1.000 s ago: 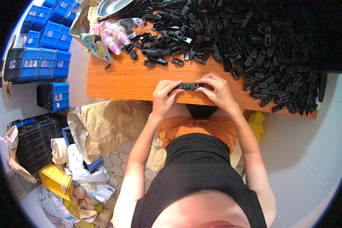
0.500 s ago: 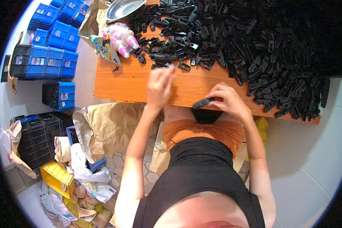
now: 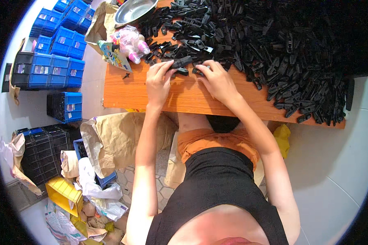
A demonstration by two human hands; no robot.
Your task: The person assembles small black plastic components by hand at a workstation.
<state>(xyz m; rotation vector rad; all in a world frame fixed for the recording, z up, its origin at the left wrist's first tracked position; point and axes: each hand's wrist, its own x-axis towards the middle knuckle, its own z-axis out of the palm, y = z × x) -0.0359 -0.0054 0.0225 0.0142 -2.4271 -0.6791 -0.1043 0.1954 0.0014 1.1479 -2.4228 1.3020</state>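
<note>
My left hand [image 3: 158, 81] is over the wooden table, its thumb and fingers closed on a long black plastic part [image 3: 181, 62]. Just below that part another short black piece [image 3: 181, 71] lies on the wood. To the right, my right hand [image 3: 217, 80] pinches a small black plastic part [image 3: 198, 71] at the near fringe of the pile; my fingers partly cover it. Beyond both hands spreads a large heap of similar black plastic parts [image 3: 282, 61].
The table [image 3: 126, 92] has its front edge close to my lap. At its far left are a metal bowl [image 3: 135, 10] and a plastic bag with pink-capped items [image 3: 133, 43]. Blue crates [image 3: 49, 69] are stacked at left. Brown paper [image 3: 114, 139] hangs below the table edge.
My right hand has moved forward from the table's front edge, where it held a black part, to the near fringe of the pile. My left hand has shifted left and now grips a long black part.
</note>
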